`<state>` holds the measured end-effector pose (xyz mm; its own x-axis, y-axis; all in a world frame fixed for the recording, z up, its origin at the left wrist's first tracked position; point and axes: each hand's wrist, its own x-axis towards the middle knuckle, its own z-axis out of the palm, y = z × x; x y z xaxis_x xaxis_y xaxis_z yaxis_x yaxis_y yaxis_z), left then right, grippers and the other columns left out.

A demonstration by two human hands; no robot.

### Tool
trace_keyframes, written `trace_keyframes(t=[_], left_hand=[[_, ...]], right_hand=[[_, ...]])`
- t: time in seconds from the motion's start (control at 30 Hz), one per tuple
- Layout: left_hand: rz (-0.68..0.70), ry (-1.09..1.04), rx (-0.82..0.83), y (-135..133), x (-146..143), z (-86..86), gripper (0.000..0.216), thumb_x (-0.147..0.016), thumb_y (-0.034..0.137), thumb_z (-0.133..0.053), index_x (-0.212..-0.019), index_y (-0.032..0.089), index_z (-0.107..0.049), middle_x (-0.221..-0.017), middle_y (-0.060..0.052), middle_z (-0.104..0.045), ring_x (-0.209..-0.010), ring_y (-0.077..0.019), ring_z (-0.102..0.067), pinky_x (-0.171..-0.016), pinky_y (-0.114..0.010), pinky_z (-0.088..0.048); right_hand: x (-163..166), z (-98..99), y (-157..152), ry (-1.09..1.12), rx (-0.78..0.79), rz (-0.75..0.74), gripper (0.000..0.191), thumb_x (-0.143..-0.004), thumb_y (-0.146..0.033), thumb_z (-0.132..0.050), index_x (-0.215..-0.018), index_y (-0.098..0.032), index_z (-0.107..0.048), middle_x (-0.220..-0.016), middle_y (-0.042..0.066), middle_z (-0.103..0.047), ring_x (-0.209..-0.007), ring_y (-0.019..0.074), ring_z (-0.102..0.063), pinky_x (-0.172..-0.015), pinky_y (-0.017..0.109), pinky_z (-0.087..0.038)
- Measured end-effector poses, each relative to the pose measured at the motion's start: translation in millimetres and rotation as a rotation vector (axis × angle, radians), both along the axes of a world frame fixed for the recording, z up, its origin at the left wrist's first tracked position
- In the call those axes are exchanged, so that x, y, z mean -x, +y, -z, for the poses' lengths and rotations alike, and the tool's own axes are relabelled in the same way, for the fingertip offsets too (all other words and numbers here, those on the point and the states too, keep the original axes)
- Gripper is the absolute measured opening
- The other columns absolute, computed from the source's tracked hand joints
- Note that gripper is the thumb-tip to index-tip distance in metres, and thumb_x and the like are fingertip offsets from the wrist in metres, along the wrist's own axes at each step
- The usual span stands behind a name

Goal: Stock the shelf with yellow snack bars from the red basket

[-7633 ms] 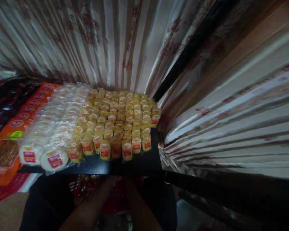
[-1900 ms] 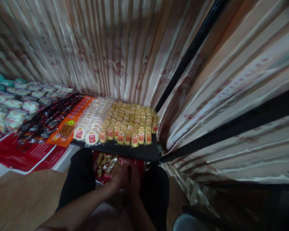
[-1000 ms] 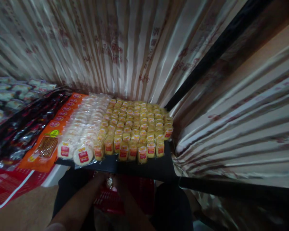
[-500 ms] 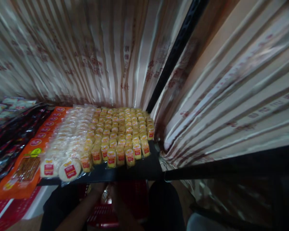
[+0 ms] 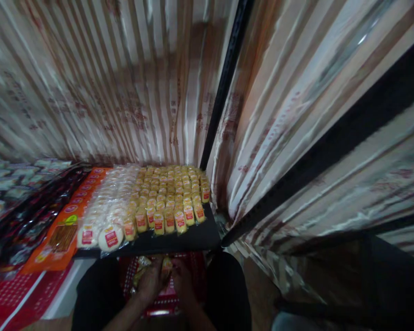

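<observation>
Head view: two bare hands are low down, close side by side, over a red basket (image 5: 197,267) that sits between two dark legs (image 5: 229,294). A little yellow pack (image 5: 167,263) shows right between the fingers of the left hand (image 5: 151,278) and the fingers of the right hand (image 5: 182,276). The fingers look bent and the gap between the hands is narrow, but it is dim and blurry there, so I cannot tell which hand has the pack, or if both do. Just left of the left fingers, some shiny gold packs (image 5: 140,269) lie in the basket. Past the fingers is a black shelf (image 5: 207,234). On it, straight ahead of the fingers, sit lots of wrapped yellow snacks (image 5: 169,202) in rows, with red tags on the front ones. Ahead and left of the fingers are rows of round white packs (image 5: 110,236). Farther left of the fingers come orange bags (image 5: 60,239), then dark shiny bags (image 5: 31,207), then pale packs (image 5: 3,183). Low and far left of the fingers is a red thing (image 5: 10,294) with a white stripe. Far past the fingers hangs a pale wavy sheet (image 5: 134,69), with a black pole (image 5: 224,87) beside it
</observation>
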<state>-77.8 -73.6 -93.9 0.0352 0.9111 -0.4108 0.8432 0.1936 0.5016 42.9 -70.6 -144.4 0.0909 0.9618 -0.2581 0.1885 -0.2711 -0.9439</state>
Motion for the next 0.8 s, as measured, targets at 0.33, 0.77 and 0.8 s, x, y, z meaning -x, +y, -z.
trace_keyframes(t=[0.33, 0.77, 0.8], left_hand=[[-0.032, -0.209, -0.180, -17.5, -20.7, -38.1, 0.029, -0.084, 0.025, -0.042, -0.112, 0.019, -0.047, -0.102, -0.007, -0.066, -0.095, -0.0176, -0.062, -0.082, -0.026, -0.044], [-0.037, -0.474, -0.450, 33.9, -50.2, -101.0, 0.025, -0.078, 0.030, -0.048, -0.100, 0.018, -0.045, -0.077, -0.001, -0.058, -0.071, -0.0144, -0.057, -0.069, -0.025, -0.045], [-0.044, -0.469, -0.466, 39.3, -53.2, -104.4, 0.025, -0.078, 0.030, -0.049, -0.099, 0.018, -0.045, -0.075, 0.000, -0.057, -0.069, -0.0142, -0.057, -0.068, -0.026, -0.044]], right_hand=[[-35.0, -76.7, -18.2, -0.168, -0.192, -0.136, 0.025, -0.073, -0.023, -0.043, -0.082, -0.021, -0.066, -0.087, 0.005, -0.068, -0.085, 0.0186, -0.063, -0.081, 0.031, -0.047], [-48.5, -139.7, 8.9, -0.319, -0.584, 0.027, 0.031, -0.086, -0.024, -0.037, -0.105, -0.017, -0.060, -0.113, 0.010, -0.060, -0.109, 0.0190, -0.054, -0.096, 0.036, -0.042], [-48.4, -139.6, 11.3, -0.323, -0.595, 0.047, 0.033, -0.086, -0.024, -0.036, -0.110, -0.016, -0.058, -0.117, 0.011, -0.059, -0.111, 0.0191, -0.053, -0.098, 0.037, -0.041]])
